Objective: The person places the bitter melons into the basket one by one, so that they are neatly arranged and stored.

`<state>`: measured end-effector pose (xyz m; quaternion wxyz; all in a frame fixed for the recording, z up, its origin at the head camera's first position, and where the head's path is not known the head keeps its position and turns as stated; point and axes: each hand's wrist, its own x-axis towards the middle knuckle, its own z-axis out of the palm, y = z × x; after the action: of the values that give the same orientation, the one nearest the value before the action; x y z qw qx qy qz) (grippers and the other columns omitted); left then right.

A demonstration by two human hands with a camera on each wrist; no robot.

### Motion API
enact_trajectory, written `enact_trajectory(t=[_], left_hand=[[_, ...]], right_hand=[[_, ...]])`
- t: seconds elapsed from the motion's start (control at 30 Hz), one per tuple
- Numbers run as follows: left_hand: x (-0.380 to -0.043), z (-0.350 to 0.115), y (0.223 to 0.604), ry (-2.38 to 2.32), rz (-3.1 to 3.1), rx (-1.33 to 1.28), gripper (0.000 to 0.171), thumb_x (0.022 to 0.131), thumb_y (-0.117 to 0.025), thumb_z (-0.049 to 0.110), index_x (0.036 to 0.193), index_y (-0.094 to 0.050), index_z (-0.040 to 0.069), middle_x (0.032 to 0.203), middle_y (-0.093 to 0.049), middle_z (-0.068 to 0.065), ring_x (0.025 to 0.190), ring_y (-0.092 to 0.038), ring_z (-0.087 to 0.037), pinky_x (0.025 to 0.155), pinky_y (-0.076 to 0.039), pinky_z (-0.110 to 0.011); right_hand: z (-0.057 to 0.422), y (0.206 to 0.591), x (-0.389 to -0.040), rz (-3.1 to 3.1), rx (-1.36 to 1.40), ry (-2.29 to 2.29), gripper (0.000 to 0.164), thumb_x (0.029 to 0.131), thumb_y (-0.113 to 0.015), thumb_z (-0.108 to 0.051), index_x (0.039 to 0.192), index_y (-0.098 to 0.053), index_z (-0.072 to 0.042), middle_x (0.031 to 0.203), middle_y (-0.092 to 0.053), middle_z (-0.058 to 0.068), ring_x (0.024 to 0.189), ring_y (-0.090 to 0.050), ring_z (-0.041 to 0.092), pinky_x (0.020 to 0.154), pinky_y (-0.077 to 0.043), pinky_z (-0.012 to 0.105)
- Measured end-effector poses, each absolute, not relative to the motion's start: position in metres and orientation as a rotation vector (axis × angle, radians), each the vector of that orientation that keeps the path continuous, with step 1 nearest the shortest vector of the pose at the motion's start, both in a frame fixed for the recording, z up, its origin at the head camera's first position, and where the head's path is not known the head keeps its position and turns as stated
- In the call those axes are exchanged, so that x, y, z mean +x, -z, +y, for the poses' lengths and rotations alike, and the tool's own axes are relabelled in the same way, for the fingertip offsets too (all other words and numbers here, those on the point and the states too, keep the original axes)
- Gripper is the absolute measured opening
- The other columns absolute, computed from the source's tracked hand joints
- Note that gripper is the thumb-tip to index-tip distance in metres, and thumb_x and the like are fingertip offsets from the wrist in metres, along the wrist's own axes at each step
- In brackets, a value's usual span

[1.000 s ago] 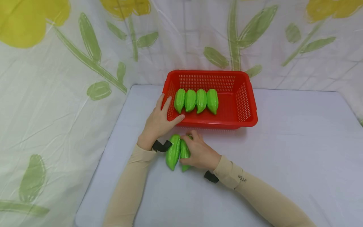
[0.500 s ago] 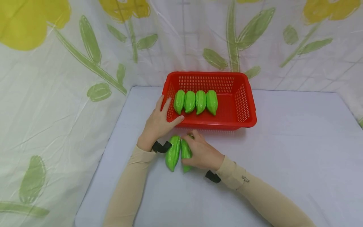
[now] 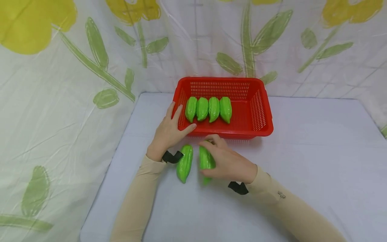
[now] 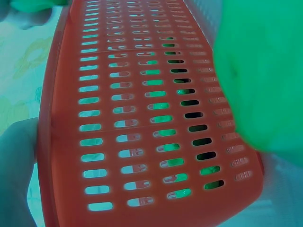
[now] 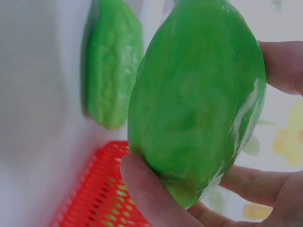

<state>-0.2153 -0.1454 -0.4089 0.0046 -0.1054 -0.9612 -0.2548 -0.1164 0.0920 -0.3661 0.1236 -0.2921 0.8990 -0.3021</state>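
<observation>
My right hand grips a green bitter melon in front of the red basket, thumb and fingers on its opposite sides in the right wrist view. My left hand rests on the near left corner of the basket, its fingers spread along the left side and its thumb over the front rim. Another bitter melon lies on the table beside my left wrist. Inside the basket several bitter melons stand side by side in a row, towards the left.
The white table stretches out to the right and towards me. Behind it hangs a white curtain printed with yellow flowers and green leaves. Red basket floor shows to the right of the row.
My right hand has moved to the right with the bitter melon, opening a gap from the other one on the table. My left hand stays at the basket's corner.
</observation>
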Motion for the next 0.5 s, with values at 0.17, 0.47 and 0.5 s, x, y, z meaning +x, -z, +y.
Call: enact_trajectory(t=[0.17,0.47,0.5], left_hand=[[-0.216,-0.145,0.407,0.801,-3.01,-0.333,0.099,0.094,-0.055,0.073,0.168,-0.02,0.017,0.176,-0.005,-0.008,0.149,-0.039,-0.042,0.114,-0.043,-0.062],[-0.214,-0.145,0.405,0.807,-3.021,-0.337,0.1,0.094,-0.055,0.073,0.168,-0.02,0.016,0.176,-0.005,-0.009,0.15,-0.038,-0.043,0.115,-0.042,-0.062],[-0.214,-0.145,0.406,0.809,-3.021,-0.336,0.1,0.094,-0.055,0.073,0.168,-0.02,0.016,0.176,-0.005,-0.009,0.15,-0.037,-0.043,0.115,-0.042,-0.062]], right_hand=[[0.105,0.346,-0.114,2.659,-0.917,0.892,0.076,0.083,-0.087,-0.027,0.149,-0.052,-0.009,0.149,-0.042,0.012,0.129,-0.046,0.026,0.093,-0.058,0.036],[0.118,0.33,-0.121,2.689,-0.935,0.9,0.077,0.083,-0.087,-0.024,0.149,-0.05,-0.006,0.149,-0.04,0.016,0.135,-0.044,0.031,0.097,-0.058,0.042],[0.12,0.329,-0.123,2.696,-0.937,0.898,0.077,0.083,-0.087,-0.023,0.149,-0.051,-0.005,0.149,-0.04,0.017,0.135,-0.045,0.032,0.097,-0.058,0.043]])
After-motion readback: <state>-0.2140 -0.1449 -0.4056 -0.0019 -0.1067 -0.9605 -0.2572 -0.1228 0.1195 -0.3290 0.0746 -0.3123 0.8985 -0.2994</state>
